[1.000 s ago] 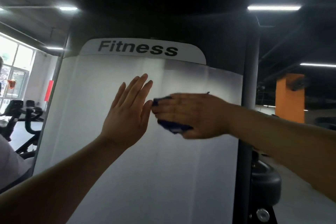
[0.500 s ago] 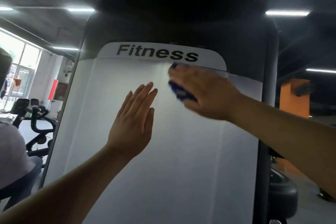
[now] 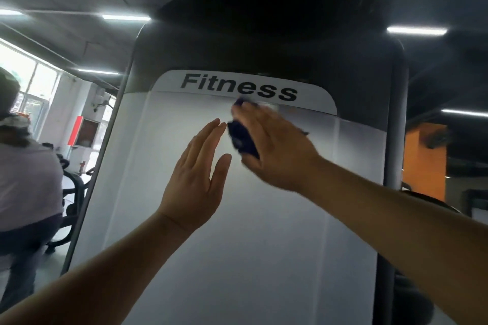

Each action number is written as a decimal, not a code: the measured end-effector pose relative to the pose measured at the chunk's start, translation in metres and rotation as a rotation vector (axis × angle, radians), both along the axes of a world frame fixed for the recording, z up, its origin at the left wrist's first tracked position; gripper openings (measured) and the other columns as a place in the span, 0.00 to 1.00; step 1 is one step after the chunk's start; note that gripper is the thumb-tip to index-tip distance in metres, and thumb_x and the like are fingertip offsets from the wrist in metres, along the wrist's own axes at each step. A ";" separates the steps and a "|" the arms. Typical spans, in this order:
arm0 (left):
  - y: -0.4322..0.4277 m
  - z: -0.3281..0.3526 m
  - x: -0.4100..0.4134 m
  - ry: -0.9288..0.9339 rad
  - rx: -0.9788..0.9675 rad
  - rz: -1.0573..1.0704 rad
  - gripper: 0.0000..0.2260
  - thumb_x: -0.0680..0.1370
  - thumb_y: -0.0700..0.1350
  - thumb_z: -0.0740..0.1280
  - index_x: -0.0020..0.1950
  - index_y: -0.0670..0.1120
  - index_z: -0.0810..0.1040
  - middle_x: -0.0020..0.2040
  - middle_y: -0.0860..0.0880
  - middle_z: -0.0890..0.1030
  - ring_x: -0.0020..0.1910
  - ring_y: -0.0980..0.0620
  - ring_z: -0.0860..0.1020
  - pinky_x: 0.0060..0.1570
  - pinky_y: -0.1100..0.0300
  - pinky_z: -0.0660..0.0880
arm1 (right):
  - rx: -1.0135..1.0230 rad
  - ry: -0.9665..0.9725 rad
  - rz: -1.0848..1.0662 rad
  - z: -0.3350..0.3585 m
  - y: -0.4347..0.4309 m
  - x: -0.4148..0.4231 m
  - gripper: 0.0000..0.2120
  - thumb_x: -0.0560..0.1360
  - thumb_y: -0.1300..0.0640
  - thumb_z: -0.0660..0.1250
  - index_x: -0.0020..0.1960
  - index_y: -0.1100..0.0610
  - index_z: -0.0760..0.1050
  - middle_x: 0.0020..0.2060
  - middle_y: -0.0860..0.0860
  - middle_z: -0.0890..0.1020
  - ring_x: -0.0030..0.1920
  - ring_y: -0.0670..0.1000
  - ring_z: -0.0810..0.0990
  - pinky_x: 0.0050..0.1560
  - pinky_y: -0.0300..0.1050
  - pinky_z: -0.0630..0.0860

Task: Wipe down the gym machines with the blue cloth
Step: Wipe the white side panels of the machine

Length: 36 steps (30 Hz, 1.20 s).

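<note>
A tall gym machine fills the view; its white front panel (image 3: pixel 237 245) carries the word "Fitness" under a dark top cover. My right hand (image 3: pixel 274 148) presses the bunched blue cloth (image 3: pixel 241 138) against the panel just below that word, and most of the cloth is hidden under my palm and fingers. My left hand (image 3: pixel 196 174) lies flat on the panel with straight fingers, right beside the cloth and a little lower.
A person in a light shirt (image 3: pixel 23 179) stands at the left edge, with black exercise bikes (image 3: pixel 75 185) behind. A dark upright post (image 3: pixel 393 126) runs along the machine's right side. An orange column (image 3: pixel 425 161) stands further right.
My right hand swept the cloth up from mid-panel to just under the "Fitness" lettering, then slightly down-left. My left hand stayed flat on the panel. The view tilted upward.
</note>
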<state>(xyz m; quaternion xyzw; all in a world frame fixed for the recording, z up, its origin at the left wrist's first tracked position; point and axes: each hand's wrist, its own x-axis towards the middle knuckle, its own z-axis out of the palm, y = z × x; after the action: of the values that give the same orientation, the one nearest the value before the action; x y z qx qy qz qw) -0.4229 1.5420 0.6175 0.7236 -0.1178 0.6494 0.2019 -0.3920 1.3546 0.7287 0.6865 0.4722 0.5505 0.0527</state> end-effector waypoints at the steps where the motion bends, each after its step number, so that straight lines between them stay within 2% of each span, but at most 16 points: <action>1: 0.003 0.000 -0.001 -0.009 0.010 -0.006 0.26 0.90 0.60 0.50 0.89 0.56 0.54 0.88 0.57 0.59 0.86 0.61 0.57 0.84 0.54 0.60 | -0.087 0.036 0.043 -0.012 0.004 -0.001 0.38 0.81 0.45 0.71 0.84 0.52 0.59 0.80 0.52 0.70 0.77 0.51 0.72 0.77 0.46 0.71; 3: 0.006 -0.002 -0.003 -0.012 0.017 -0.029 0.27 0.90 0.60 0.52 0.88 0.55 0.55 0.86 0.55 0.63 0.85 0.56 0.63 0.83 0.48 0.66 | -0.208 0.191 0.153 -0.025 0.007 -0.007 0.33 0.81 0.52 0.73 0.81 0.49 0.61 0.72 0.47 0.75 0.65 0.45 0.78 0.63 0.41 0.81; 5: 0.002 -0.003 -0.006 -0.010 0.026 -0.051 0.28 0.90 0.59 0.54 0.88 0.52 0.55 0.85 0.52 0.66 0.84 0.53 0.66 0.81 0.45 0.69 | -0.229 0.287 0.224 -0.021 0.011 -0.011 0.30 0.82 0.58 0.73 0.76 0.49 0.61 0.63 0.45 0.76 0.51 0.44 0.81 0.50 0.35 0.80; 6: -0.003 -0.003 -0.006 -0.021 0.045 -0.044 0.28 0.90 0.58 0.56 0.89 0.51 0.55 0.86 0.52 0.65 0.84 0.53 0.65 0.81 0.46 0.69 | -0.213 0.283 0.234 -0.017 0.012 -0.012 0.28 0.82 0.60 0.73 0.74 0.49 0.61 0.62 0.46 0.76 0.50 0.46 0.80 0.53 0.34 0.79; 7: -0.009 -0.004 -0.006 -0.034 0.062 -0.023 0.30 0.90 0.57 0.58 0.89 0.50 0.54 0.87 0.52 0.63 0.85 0.54 0.63 0.82 0.48 0.67 | -0.188 0.244 0.224 -0.015 0.012 -0.011 0.26 0.81 0.59 0.73 0.72 0.50 0.62 0.64 0.49 0.76 0.54 0.48 0.80 0.65 0.35 0.77; 8: -0.015 -0.003 -0.005 -0.041 0.065 -0.003 0.31 0.90 0.56 0.60 0.89 0.50 0.53 0.88 0.52 0.61 0.86 0.55 0.60 0.84 0.49 0.64 | -0.153 0.169 0.201 -0.013 0.011 -0.007 0.24 0.81 0.57 0.74 0.70 0.51 0.65 0.68 0.50 0.77 0.63 0.49 0.78 0.79 0.40 0.67; 10: -0.018 0.002 -0.002 -0.029 0.040 0.017 0.30 0.90 0.55 0.59 0.90 0.51 0.52 0.88 0.54 0.60 0.86 0.57 0.59 0.84 0.49 0.63 | -0.118 0.060 0.149 -0.011 0.004 0.003 0.23 0.81 0.46 0.73 0.71 0.49 0.70 0.75 0.48 0.76 0.77 0.46 0.69 0.87 0.52 0.50; 12: -0.014 0.010 -0.006 -0.046 0.085 0.038 0.27 0.91 0.52 0.59 0.89 0.51 0.56 0.86 0.53 0.66 0.84 0.55 0.65 0.82 0.50 0.66 | -0.143 0.069 0.095 -0.010 -0.011 0.009 0.31 0.81 0.36 0.71 0.79 0.45 0.67 0.81 0.44 0.70 0.82 0.44 0.64 0.87 0.56 0.52; 16: 0.018 0.023 -0.009 -0.168 0.432 0.199 0.22 0.87 0.41 0.67 0.82 0.46 0.72 0.77 0.45 0.77 0.72 0.44 0.77 0.75 0.48 0.74 | -0.214 -0.013 0.008 -0.017 -0.040 0.022 0.40 0.85 0.34 0.63 0.88 0.43 0.48 0.87 0.43 0.58 0.86 0.46 0.57 0.87 0.56 0.49; 19: 0.030 0.027 -0.011 -0.127 0.230 0.269 0.23 0.81 0.37 0.69 0.77 0.47 0.79 0.76 0.46 0.77 0.73 0.42 0.76 0.72 0.41 0.76 | -0.187 -0.086 -0.045 -0.022 -0.041 0.027 0.37 0.86 0.33 0.58 0.89 0.44 0.49 0.88 0.44 0.55 0.87 0.47 0.52 0.88 0.54 0.44; 23: -0.014 0.017 -0.015 -0.015 -0.013 0.121 0.20 0.87 0.51 0.56 0.77 0.47 0.74 0.82 0.50 0.69 0.85 0.50 0.61 0.84 0.47 0.63 | -0.126 -0.091 -0.027 -0.028 -0.037 0.027 0.35 0.86 0.33 0.58 0.88 0.47 0.55 0.87 0.46 0.59 0.87 0.47 0.53 0.87 0.51 0.42; 25: -0.019 0.017 -0.009 -0.025 0.018 0.180 0.21 0.88 0.59 0.57 0.74 0.48 0.72 0.83 0.49 0.67 0.85 0.47 0.61 0.83 0.47 0.64 | -0.074 -0.082 0.024 -0.032 -0.037 0.028 0.36 0.86 0.34 0.61 0.87 0.50 0.57 0.86 0.47 0.60 0.87 0.43 0.49 0.87 0.51 0.46; 27: -0.002 0.025 0.001 -0.046 0.066 0.248 0.21 0.87 0.60 0.62 0.74 0.49 0.71 0.83 0.48 0.68 0.84 0.45 0.64 0.81 0.43 0.67 | 0.002 -0.070 0.057 -0.035 -0.038 0.029 0.38 0.85 0.34 0.62 0.87 0.52 0.58 0.86 0.49 0.61 0.85 0.38 0.41 0.86 0.48 0.46; 31: 0.028 0.047 0.001 -0.038 -0.084 0.287 0.23 0.89 0.57 0.57 0.84 0.56 0.64 0.85 0.52 0.66 0.86 0.47 0.60 0.85 0.38 0.57 | -0.020 -0.153 -0.008 -0.037 -0.036 0.033 0.35 0.85 0.34 0.59 0.85 0.53 0.64 0.86 0.50 0.61 0.87 0.47 0.50 0.87 0.51 0.46; 34: 0.009 0.042 0.003 -0.030 0.156 0.334 0.23 0.90 0.57 0.57 0.85 0.57 0.64 0.86 0.54 0.63 0.88 0.49 0.52 0.86 0.40 0.53 | 0.008 -0.191 0.027 -0.037 -0.035 0.035 0.35 0.85 0.34 0.61 0.84 0.53 0.65 0.85 0.50 0.62 0.86 0.41 0.39 0.86 0.44 0.38; 36: 0.010 0.040 0.006 -0.054 0.258 0.309 0.23 0.90 0.57 0.58 0.85 0.56 0.66 0.86 0.54 0.64 0.88 0.50 0.54 0.86 0.41 0.57 | 0.005 -0.194 0.017 -0.037 -0.035 0.037 0.35 0.85 0.34 0.61 0.85 0.53 0.64 0.85 0.51 0.62 0.85 0.41 0.39 0.86 0.45 0.38</action>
<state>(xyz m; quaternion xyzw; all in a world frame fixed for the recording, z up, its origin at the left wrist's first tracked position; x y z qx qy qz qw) -0.4172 1.5524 0.6576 0.7353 -0.0930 0.6714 0.0024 -0.3554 1.3200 0.6916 0.6261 0.4693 0.6160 0.0916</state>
